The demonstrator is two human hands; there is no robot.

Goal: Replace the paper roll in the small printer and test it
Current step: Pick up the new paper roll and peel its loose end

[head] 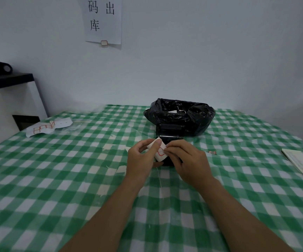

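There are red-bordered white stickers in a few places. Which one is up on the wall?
The single red-bordered sticker at the bottom edge of the white paper sign. The other labels are lower: a strip lying on the green checked tablecloth and one in the person's hands.

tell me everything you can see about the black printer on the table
The small printer is black and glossy, plastic by the look. Its lid stands open toward the black bag behind it. It sits on the green checked tablecloth. The left hand and right hand hide most of its body while pinching a white label strip with red outlines over it.
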